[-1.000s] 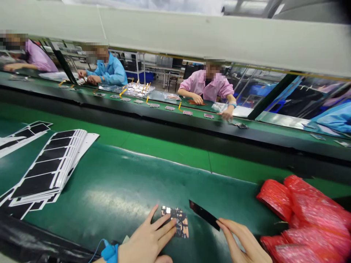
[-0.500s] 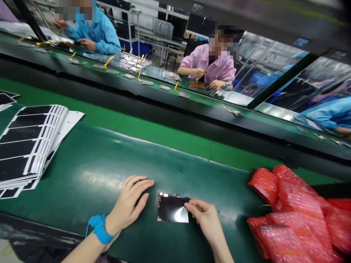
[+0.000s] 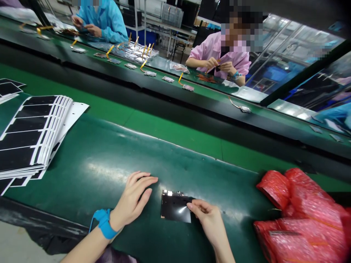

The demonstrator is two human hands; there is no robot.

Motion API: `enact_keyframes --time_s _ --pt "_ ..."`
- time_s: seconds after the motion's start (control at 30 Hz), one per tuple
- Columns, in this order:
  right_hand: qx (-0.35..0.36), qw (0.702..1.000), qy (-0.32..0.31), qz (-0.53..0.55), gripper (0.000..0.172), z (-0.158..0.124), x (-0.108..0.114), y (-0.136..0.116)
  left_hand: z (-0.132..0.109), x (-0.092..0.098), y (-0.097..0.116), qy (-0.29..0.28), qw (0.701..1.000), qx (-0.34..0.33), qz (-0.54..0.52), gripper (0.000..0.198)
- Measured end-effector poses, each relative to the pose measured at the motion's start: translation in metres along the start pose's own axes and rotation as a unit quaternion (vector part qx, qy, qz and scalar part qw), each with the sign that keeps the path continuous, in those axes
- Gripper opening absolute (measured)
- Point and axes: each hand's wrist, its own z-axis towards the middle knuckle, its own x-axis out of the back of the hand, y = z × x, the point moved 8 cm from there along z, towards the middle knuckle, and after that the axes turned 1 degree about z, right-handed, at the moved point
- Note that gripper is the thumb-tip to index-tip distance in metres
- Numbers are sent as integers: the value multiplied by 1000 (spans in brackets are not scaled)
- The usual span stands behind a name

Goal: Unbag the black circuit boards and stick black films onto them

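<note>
A small circuit board covered by a glossy black sheet (image 3: pixel 175 206) lies on the dark green mat (image 3: pixel 90 164) in front of me. My right hand (image 3: pixel 208 218) rests at the board's right edge, fingers curled and pinched on that edge. My left hand (image 3: pixel 134 201) lies on the mat just left of the board, fingers stretched out and slightly arched, holding nothing. A blue wrist strap (image 3: pixel 104 223) circles my left wrist.
A fanned stack of white sheets with black rectangles (image 3: pixel 35 135) lies at the left. Red bubble-wrap bags (image 3: pixel 298 212) pile at the right. Beyond a green conveyor belt (image 3: pixel 170 133), people in blue and pink coats work at a bench with small boards.
The black sheet held in my right hand a second ago now lies flat on the board. My left hand has left the board and rests beside it. My view has tilted down.
</note>
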Motion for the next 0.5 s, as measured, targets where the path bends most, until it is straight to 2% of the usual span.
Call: enact_keyframes --time_s 0.5 --pt "-23 1000 -2 -3 43 2 -1 6 -1 0 -2 3 1000 9 -18 28"
